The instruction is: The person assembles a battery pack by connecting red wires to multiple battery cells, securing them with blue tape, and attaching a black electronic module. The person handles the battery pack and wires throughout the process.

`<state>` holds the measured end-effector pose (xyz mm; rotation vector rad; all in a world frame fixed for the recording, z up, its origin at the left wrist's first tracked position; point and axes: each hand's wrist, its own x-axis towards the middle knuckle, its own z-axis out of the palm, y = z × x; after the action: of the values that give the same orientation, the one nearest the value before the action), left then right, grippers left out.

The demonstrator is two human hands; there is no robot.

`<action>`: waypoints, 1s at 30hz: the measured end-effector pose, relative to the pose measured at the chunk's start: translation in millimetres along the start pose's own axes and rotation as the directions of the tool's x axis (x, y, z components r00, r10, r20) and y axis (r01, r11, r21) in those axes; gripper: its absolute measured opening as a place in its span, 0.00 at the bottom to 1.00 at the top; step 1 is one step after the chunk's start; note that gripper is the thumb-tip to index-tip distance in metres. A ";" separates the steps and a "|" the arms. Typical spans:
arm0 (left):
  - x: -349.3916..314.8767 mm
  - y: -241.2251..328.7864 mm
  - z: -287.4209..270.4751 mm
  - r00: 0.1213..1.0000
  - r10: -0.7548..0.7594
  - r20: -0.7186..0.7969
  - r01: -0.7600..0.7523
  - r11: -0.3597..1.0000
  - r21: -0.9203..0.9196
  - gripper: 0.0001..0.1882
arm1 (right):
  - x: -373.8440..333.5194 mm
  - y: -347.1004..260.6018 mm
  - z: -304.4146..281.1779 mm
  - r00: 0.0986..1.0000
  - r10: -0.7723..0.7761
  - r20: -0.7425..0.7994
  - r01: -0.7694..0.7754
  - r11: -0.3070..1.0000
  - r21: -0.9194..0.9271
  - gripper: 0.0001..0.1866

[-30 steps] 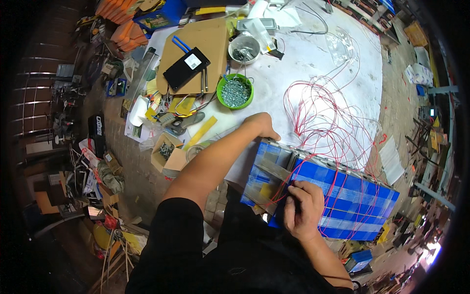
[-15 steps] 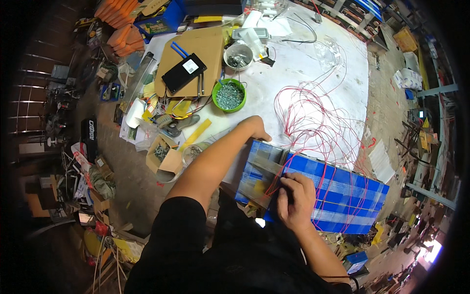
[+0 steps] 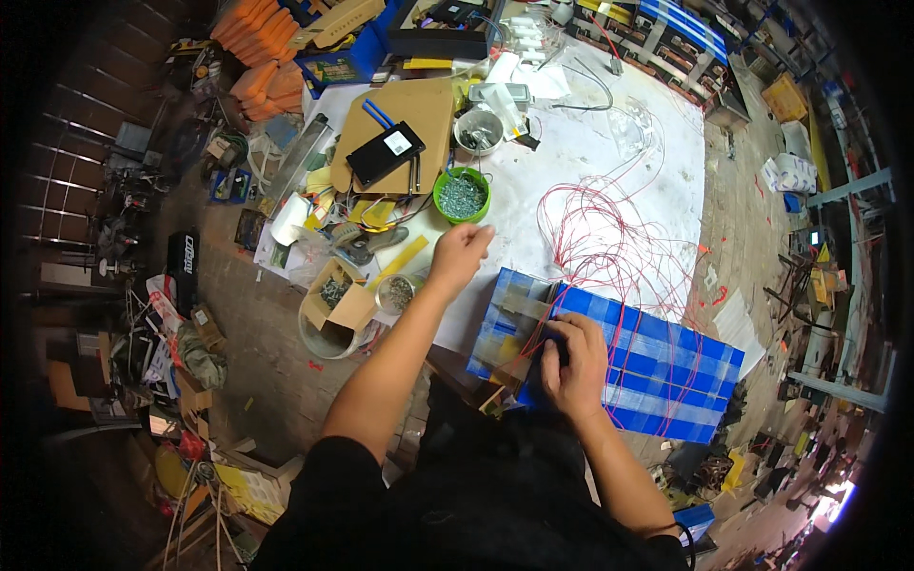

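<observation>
A long blue battery pack (image 3: 657, 366), banded with clear tape, lies at the near right of the table. Thin red wires (image 3: 609, 224) loop over its far edge and across its top. My right hand (image 3: 578, 371) rests on the pack's left part, fingers curled beside the red wires; whatever they grip is hidden. Off the pack's far left corner, my left hand (image 3: 459, 259) is raised over the white table, its fingers drawn together. Anything in them is too small to make out. Just beyond it stands a green bowl (image 3: 464, 197) of small metal fasteners.
A black box-shaped device (image 3: 386, 157) and blue-handled tool lie on cardboard (image 3: 428, 100). Left of my left arm are an open carton (image 3: 347, 303) of small parts and a clear tub (image 3: 395, 293). A grey bowl (image 3: 479, 131) sits farther back. Another blue pack (image 3: 666, 38) stands far right.
My left hand has lifted off the pack's far left corner and moved left toward the green bowl. My right hand stays on the pack. The view has shifted slightly.
</observation>
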<state>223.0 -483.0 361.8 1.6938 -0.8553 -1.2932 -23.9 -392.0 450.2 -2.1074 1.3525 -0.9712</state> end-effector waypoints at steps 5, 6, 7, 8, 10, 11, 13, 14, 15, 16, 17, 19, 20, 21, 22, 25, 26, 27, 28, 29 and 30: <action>-123.8 -17.5 -39.0 0.994 -0.059 -0.090 0.042 0.982 -0.184 0.15 | -0.2 -4.5 -2.0 1.000 -0.015 0.002 0.015 1.000 -0.012 0.15; -147.2 -28.3 -46.2 0.990 -0.081 -0.116 0.061 0.985 -0.164 0.14 | 0.1 -6.1 -1.9 1.000 -0.020 0.006 0.020 1.000 -0.009 0.15; -167.7 -39.6 -53.9 0.989 -0.106 -0.107 0.089 0.984 -0.151 0.14 | -1.2 -5.5 -0.9 1.000 -0.025 0.009 0.025 1.000 -0.010 0.14; -184.2 -52.8 -62.3 0.988 -0.121 -0.096 0.107 0.984 -0.140 0.14 | -1.8 -6.7 -0.3 1.000 -0.030 0.005 0.030 0.999 -0.020 0.14; -207.8 -69.1 -77.1 0.985 -0.151 -0.079 0.141 0.982 -0.124 0.13 | -2.1 -7.5 -0.5 0.999 -0.046 0.003 0.046 0.998 -0.041 0.14; -214.2 -69.9 -85.3 0.976 -0.195 -0.099 0.177 0.970 -0.168 0.14 | -3.0 -8.3 -1.3 0.998 -0.065 0.005 0.065 0.997 -0.052 0.14; -227.0 -67.4 -101.9 0.949 -0.286 -0.132 0.246 0.935 -0.256 0.15 | -4.6 -10.0 -1.3 0.998 -0.064 -0.003 0.063 0.996 -0.065 0.14; -225.8 -70.0 -111.5 0.953 -0.263 -0.152 0.220 0.942 -0.253 0.15 | -5.6 -9.7 -0.6 0.998 -0.062 -0.006 0.061 0.996 -0.071 0.14; -218.5 -72.8 -121.6 0.956 -0.240 -0.171 0.194 0.949 -0.248 0.15 | -7.1 -6.4 1.1 0.999 -0.049 0.000 0.049 0.996 -0.072 0.16; -211.7 -75.5 -127.4 0.957 -0.218 -0.190 0.168 0.954 -0.249 0.15 | -7.8 -5.8 3.2 0.999 -0.054 -0.003 0.054 0.996 -0.069 0.16; -205.8 -73.8 -130.1 0.949 -0.225 -0.221 0.166 0.952 -0.256 0.15 | -8.0 -5.9 3.6 0.998 -0.057 -0.005 0.057 0.996 -0.068 0.16; -191.1 -74.5 -130.5 0.959 -0.182 -0.219 0.137 0.969 -0.207 0.15 | -8.1 -5.5 4.5 0.998 -0.068 -0.005 0.067 0.995 -0.076 0.16; -185.5 -73.9 -130.1 0.962 -0.164 -0.217 0.125 0.975 -0.182 0.15 | -8.5 -5.5 5.1 0.997 -0.075 -0.001 0.075 0.994 -0.085 0.16; -179.2 -72.2 -125.6 0.967 -0.158 -0.202 0.122 0.976 -0.180 0.15 | -7.9 -5.1 5.6 0.997 -0.082 0.003 0.082 0.992 -0.095 0.16; -171.0 -73.3 -123.7 0.964 -0.146 -0.222 0.119 0.984 -0.134 0.17 | -7.3 -4.2 5.9 0.996 -0.087 -0.003 0.086 0.991 -0.100 0.16; -157.7 -103.6 -112.8 0.915 -0.033 -0.403 0.101 0.984 0.149 0.28 | -9.4 -5.1 5.3 0.996 -0.086 0.011 0.087 0.992 -0.095 0.15; -147.6 -109.4 -108.3 0.852 0.120 -0.510 0.073 0.937 0.341 0.33 | -8.2 -5.1 7.0 0.996 -0.084 0.012 0.085 0.992 -0.093 0.15; -138.6 -115.4 -103.7 0.769 0.285 -0.573 0.075 0.850 0.522 0.39 | -8.4 -4.7 8.2 0.997 -0.082 0.013 0.083 0.992 -0.091 0.15; -133.8 -104.3 -96.4 0.788 0.233 -0.570 0.110 0.858 0.502 0.42 | -10.0 -3.2 7.8 0.997 -0.072 0.009 0.073 0.993 -0.096 0.15; -132.5 -81.9 -91.0 0.802 0.185 -0.568 0.144 0.863 0.484 0.46 | -10.2 -3.6 6.8 0.998 -0.067 0.011 0.067 0.992 -0.106 0.15; -130.1 -66.7 -89.0 0.812 0.137 -0.567 0.180 0.865 0.468 0.49 | -10.4 -3.9 7.1 0.998 -0.066 0.016 0.068 0.992 -0.102 0.15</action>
<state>280.3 -321.8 367.4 2.3469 -0.8253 -0.4810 -19.1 -380.9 445.0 -2.2442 1.3600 -0.9321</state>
